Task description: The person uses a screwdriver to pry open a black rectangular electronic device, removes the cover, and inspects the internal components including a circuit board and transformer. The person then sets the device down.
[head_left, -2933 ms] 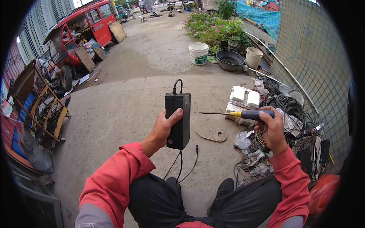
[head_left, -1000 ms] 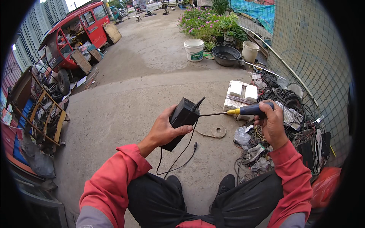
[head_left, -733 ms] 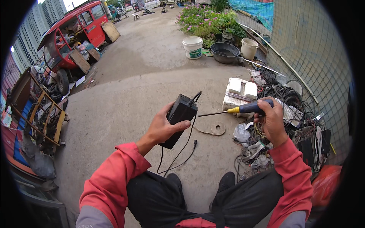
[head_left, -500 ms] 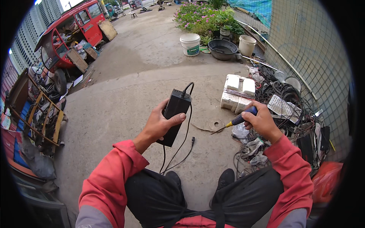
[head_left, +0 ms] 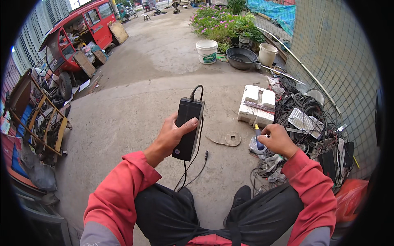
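Observation:
My left hand point(head_left: 167, 136) is closed round a black power adapter point(head_left: 189, 129), its thumb across the upper face. A black cord point(head_left: 198, 87) loops out of the adapter's top end, and another lead hangs from its bottom down to a plug point(head_left: 206, 154) over the concrete. In my right hand point(head_left: 280, 140) is a screwdriver point(head_left: 259, 138) with a dark blue and yellow handle, pinched between thumb and fingers. It points away from me, toward the white foam block point(head_left: 257, 114); its thin shaft hardly shows. A roll of tape point(head_left: 233, 138) lies flat on the ground between my hands.
At right a heap of black cables point(head_left: 305, 106) and plastic scraps lies along the mesh fence point(head_left: 340, 61). A white bucket point(head_left: 206, 52) and a black basin point(head_left: 242, 58) stand ahead. Far left are a red vehicle point(head_left: 96, 26) and a wooden frame point(head_left: 49, 127).
The screwdriver has swung in my right hand from pointing left to pointing away from me, and the hand has dropped slightly. The adapter has turned a little more upright.

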A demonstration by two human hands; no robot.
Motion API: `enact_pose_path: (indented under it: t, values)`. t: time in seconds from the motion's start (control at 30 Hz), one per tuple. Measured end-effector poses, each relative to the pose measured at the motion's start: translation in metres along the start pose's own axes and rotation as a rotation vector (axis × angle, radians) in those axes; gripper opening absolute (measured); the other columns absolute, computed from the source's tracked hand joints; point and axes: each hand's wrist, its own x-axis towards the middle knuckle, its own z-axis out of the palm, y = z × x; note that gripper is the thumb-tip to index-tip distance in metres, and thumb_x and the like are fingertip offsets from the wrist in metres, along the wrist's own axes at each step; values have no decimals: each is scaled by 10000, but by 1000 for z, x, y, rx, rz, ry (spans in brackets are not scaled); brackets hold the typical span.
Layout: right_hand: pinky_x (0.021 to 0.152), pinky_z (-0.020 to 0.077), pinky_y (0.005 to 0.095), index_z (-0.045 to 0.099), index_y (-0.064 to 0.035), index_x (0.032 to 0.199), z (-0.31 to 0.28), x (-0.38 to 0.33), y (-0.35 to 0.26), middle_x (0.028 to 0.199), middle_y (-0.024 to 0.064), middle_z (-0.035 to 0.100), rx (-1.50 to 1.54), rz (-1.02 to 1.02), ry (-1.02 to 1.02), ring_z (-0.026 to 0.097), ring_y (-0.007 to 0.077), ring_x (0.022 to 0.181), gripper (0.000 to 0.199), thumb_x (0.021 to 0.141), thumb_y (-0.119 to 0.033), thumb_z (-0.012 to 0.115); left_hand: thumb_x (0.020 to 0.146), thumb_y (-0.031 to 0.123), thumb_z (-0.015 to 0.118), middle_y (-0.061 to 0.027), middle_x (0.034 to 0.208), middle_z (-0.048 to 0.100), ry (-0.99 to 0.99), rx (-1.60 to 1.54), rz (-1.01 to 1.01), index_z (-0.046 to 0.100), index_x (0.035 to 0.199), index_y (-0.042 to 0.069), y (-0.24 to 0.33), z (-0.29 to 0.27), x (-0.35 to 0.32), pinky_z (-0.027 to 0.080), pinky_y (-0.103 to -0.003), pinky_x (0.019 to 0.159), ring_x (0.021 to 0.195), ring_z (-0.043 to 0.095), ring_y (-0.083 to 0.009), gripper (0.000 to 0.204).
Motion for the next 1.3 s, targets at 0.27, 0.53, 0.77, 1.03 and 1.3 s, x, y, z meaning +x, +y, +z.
enact_pose_path:
  t: [0.27, 0.53, 0.77, 1.03, 1.3]
  values:
    - [1024, 530, 389, 484, 134, 1400, 26, -16, -67, 1323, 253, 627, 694, -188, -331, 648, 321, 1209, 848, 896, -466, 810, 938, 479, 763, -78, 1054, 650, -134, -238, -127, 540, 1268, 25, -2, 30, -7, 608, -340, 733, 876, 682, -160, 604]
    - [1090, 462, 376, 370, 84, 1490, 44, -12, -110, 1378, 221, 566, 822, -208, -418, 568, 286, 1283, 1028, 786, -428, 917, 1007, 410, 693, -109, 1173, 659, -266, -329, -147, 520, 1333, 9, -7, 58, -11, 592, -367, 858, 1034, 677, -188, 545]
    - [1052, 483, 362, 483, 95, 1397, 46, -4, -105, 1285, 173, 635, 940, -154, -442, 601, 223, 1215, 810, 811, -285, 893, 935, 356, 796, -109, 1249, 630, -277, -298, -121, 510, 1376, -4, -11, 48, -6, 508, -363, 1008, 1162, 612, -188, 637]
    - [1035, 505, 351, 472, 104, 1402, 44, -2, -111, 1284, 168, 635, 1009, -120, -509, 628, 211, 1178, 778, 829, -243, 868, 912, 372, 816, -131, 1280, 618, -299, -279, -101, 490, 1395, -44, -10, 42, -3, 479, -366, 1039, 1191, 596, -198, 716]
    - [1030, 509, 345, 462, 112, 1406, 42, -2, -110, 1283, 162, 634, 1012, -133, -535, 629, 201, 1175, 762, 842, -221, 852, 903, 382, 823, -141, 1286, 615, -305, -294, -106, 468, 1409, -56, -11, 41, -5, 484, -367, 1039, 1194, 597, -202, 758]
